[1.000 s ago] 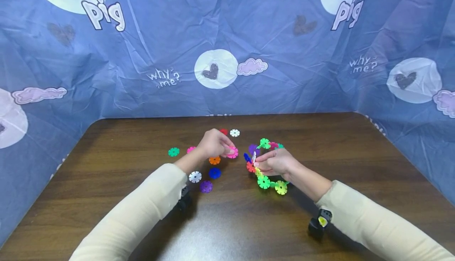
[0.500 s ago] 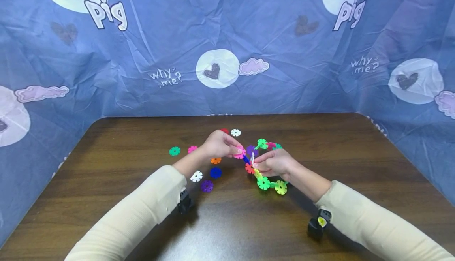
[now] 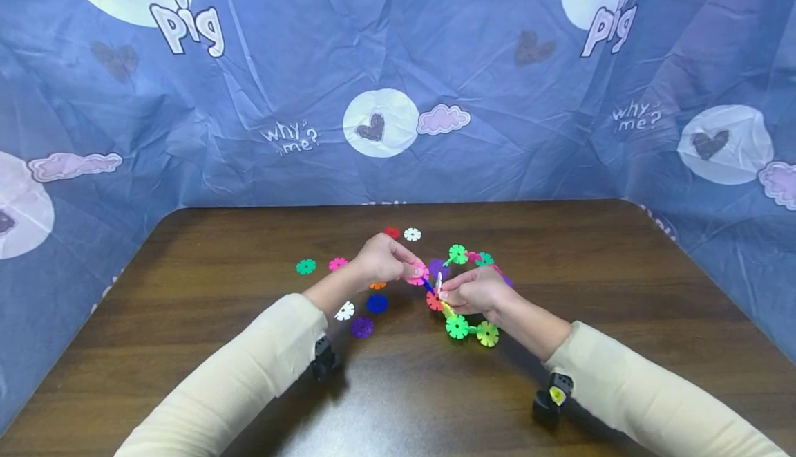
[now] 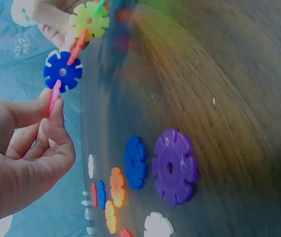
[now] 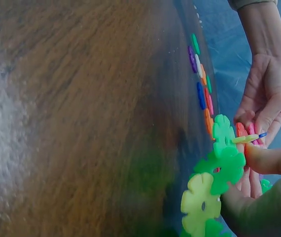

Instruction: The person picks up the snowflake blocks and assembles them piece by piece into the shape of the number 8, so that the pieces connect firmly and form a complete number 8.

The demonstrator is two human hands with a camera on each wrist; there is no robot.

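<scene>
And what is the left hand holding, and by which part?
The left hand pinches a pink disc by the side away from a blue disc.

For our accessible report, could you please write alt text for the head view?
The left hand pinches a pink notched disc against a blue one on a colourful disc chain held by the right hand. Loose discs lie on the brown table.

Dark brown wood-grain table (image 3: 591,249) sat beneath the left hand (image 3: 381,261) and right hand (image 3: 477,291), far corners rounded. Beyond both hands — a wrinkled blue sheet (image 3: 311,42) that also wrapped the table's left and right sides. Straight beyond the hands it showed a pale disc (image 3: 398,125) with a dark heart (image 3: 372,127), pink cloud (image 3: 443,119) just right of it. "Pig" lettering (image 3: 186,25) sat higher, leftward of the hands — repeated rightward. Soft glare (image 3: 404,395) lay on the near side of the hands.
</scene>
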